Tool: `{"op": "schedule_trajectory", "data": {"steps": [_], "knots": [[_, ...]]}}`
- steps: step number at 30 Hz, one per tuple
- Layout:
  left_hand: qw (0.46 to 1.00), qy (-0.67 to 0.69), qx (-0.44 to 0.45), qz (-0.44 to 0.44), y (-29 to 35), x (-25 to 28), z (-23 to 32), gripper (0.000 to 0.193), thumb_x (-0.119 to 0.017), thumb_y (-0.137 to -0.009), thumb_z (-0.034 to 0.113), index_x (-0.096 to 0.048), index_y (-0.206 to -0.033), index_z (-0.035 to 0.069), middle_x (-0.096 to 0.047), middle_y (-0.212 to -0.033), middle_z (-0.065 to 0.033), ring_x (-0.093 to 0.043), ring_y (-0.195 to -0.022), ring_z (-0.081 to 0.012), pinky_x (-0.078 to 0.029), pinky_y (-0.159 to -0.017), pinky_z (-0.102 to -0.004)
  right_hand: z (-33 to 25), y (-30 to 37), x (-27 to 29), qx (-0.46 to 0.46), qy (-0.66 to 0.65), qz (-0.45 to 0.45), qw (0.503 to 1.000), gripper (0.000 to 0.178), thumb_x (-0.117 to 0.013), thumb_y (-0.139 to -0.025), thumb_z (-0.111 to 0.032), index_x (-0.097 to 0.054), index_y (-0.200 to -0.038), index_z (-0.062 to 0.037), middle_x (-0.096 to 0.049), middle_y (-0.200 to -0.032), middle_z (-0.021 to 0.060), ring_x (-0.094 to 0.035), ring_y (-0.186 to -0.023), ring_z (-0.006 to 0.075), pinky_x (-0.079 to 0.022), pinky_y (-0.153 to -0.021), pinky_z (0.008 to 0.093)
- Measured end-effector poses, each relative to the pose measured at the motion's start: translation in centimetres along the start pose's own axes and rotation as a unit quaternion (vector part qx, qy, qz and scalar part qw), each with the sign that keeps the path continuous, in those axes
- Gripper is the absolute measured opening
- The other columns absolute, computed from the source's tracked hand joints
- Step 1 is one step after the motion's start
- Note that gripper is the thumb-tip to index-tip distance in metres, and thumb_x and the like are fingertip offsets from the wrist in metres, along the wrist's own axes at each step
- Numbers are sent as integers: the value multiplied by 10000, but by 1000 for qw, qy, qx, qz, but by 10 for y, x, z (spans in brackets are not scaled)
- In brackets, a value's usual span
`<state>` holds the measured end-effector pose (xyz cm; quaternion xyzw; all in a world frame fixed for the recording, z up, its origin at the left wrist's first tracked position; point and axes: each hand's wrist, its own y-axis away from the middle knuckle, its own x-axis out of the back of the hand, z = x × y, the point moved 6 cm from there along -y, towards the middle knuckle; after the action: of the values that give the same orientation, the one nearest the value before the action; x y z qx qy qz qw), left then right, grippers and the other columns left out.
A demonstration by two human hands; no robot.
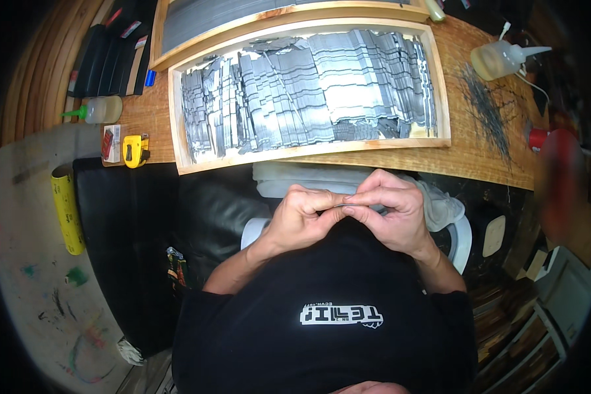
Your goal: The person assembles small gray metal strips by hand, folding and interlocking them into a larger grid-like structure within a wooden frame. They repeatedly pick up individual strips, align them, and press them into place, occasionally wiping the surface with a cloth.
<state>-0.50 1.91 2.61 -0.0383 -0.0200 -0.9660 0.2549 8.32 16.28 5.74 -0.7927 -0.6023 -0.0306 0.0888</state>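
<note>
My left hand (302, 217) and my right hand (395, 211) meet in front of my chest, just short of the table's front edge. Between thumbs and fingertips both pinch a small, thin grey strip (341, 205), mostly hidden by the fingers. Just beyond my hands lies a shallow wooden tray (295, 156) with a pale frame. It is filled with rows of thin grey strips (289, 98), stacked closely, some slanted or loose.
A second wooden tray (256, 25) lies behind the first. On the wooden table (152, 121) are a yellow tape measure (136, 151), a green-tipped bottle (102, 109), a clear squeeze bottle (499, 60) and a heap of thin dark slivers (487, 111). A yellow tube (67, 210) lies left.
</note>
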Motion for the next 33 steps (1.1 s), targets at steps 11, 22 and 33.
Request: {"op": "schedule_trajectory", "data": {"steps": [11, 22, 33], "knots": [[1000, -19, 16, 2, -2, 0, 2, 208, -810, -913, 27, -804, -1118, -7, -805, -916, -186, -802, -791, -219, -585, -680, -283, 2, 3, 5, -1, -5, 9, 1000, 161, -842, -854, 29, -736, -971, 0, -732, -915, 93, -705, -808, 169, -550, -712, 278], [1000, -13, 28, 2, -2, -2, 1, 217, -778, -922, 23, -806, -1137, 27, -805, -935, -173, -789, -773, -198, -569, -666, -283, 6, 5, 5, -11, -21, 12, 1000, 152, -831, -857, 32, -721, -956, -5, -723, -899, 94, -713, -819, 190, -555, -723, 295], [1000, -4, 24, 17, -2, -1, -1, 205, -791, -932, 45, -808, -1136, 27, -808, -937, -171, -796, -773, -196, -574, -658, -280, 0, 1, 4, 1, 10, 13, 1000, 134, -796, -866, 55, -704, -954, 12, -723, -904, 108, -716, -824, 220, -558, -722, 319]]}}
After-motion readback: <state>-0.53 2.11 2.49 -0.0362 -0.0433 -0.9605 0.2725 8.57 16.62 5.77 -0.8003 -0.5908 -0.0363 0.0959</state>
